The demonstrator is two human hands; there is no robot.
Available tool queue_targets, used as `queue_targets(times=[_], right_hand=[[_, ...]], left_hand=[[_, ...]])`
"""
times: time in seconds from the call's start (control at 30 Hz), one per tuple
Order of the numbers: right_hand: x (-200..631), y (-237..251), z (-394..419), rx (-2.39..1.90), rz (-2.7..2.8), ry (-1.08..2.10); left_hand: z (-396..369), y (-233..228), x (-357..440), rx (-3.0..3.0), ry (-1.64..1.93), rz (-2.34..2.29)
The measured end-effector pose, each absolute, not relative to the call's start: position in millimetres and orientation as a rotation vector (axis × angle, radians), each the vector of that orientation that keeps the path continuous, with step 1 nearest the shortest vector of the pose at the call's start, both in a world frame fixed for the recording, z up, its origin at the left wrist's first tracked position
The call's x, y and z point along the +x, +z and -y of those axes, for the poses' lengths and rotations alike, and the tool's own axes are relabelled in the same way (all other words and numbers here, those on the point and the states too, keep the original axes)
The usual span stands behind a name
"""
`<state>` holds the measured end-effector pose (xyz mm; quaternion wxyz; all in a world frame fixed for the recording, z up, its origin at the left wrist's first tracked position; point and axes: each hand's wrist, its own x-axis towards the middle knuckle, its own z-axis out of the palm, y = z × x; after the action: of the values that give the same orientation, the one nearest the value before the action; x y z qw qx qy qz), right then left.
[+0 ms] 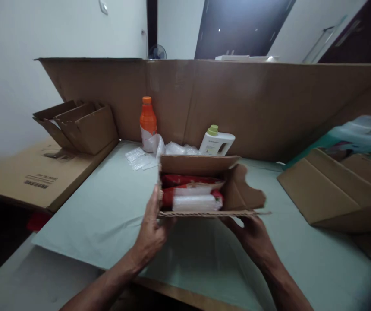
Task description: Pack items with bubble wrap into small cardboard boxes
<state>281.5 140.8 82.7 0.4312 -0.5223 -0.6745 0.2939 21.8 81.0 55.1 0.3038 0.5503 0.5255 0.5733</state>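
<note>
- The left hand [151, 233] grips the near left corner of the small open box [205, 185], thumb up its side, fingers closed on the cardboard.
- The right hand [253, 235] cups the box's near right edge from below, fingers curled on it.
- The box sits on the pale green sheet [108, 207], red packets [188, 179] and bubble wrap [195, 203] inside it.
- Just behind the box stand a white jug [217, 142] and, to the left, an orange bottle [148, 123].
- Behind them rises a cardboard wall [269, 103].
</note>
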Motion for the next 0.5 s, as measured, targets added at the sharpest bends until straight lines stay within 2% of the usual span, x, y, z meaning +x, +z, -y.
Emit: queue_targets(times=[0.17, 0.33, 0.5], right_hand=[[306, 66, -115, -1.420, 1.646, 0.786], [287, 40, -116, -1.385, 1.594, 0.877], [300, 30, -117, -1.445, 1.583, 0.910]], left_hand=[[-63, 36, 39, 1.467, 1.434, -1.364], [-38, 18, -1, 1.580, 1.306, -1.475], [-54, 24, -42, 1.672, 1.141, -1.490]])
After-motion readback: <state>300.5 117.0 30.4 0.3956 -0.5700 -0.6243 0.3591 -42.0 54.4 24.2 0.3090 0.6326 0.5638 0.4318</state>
